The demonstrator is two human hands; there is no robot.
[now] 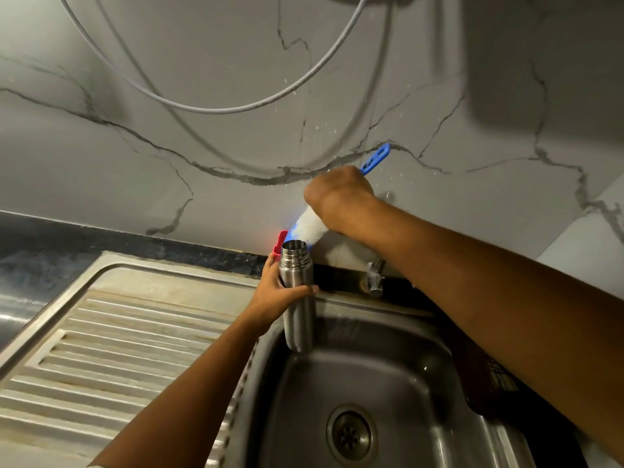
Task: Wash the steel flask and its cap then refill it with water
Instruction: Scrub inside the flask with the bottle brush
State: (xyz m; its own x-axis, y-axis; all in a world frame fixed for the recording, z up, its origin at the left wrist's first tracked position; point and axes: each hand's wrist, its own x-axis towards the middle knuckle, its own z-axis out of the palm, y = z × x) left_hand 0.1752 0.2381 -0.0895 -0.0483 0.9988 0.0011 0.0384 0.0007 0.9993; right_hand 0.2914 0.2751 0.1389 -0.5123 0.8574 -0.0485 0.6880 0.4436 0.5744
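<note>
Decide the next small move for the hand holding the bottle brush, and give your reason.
Probably push the brush down into the steel flask. The right hand holds its white bristles just above the open mouth, while the left hand steadies the flask upright over the sink.

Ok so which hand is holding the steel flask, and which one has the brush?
The left hand grips the steel flask upright over the sink. The right hand, raised higher, holds the blue-handled bottle brush above the flask's open mouth.

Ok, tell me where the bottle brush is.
In the head view, the white-bristled, blue-handled bottle brush is in the right hand, angled just above the steel flask's open mouth, over the sink.
</note>
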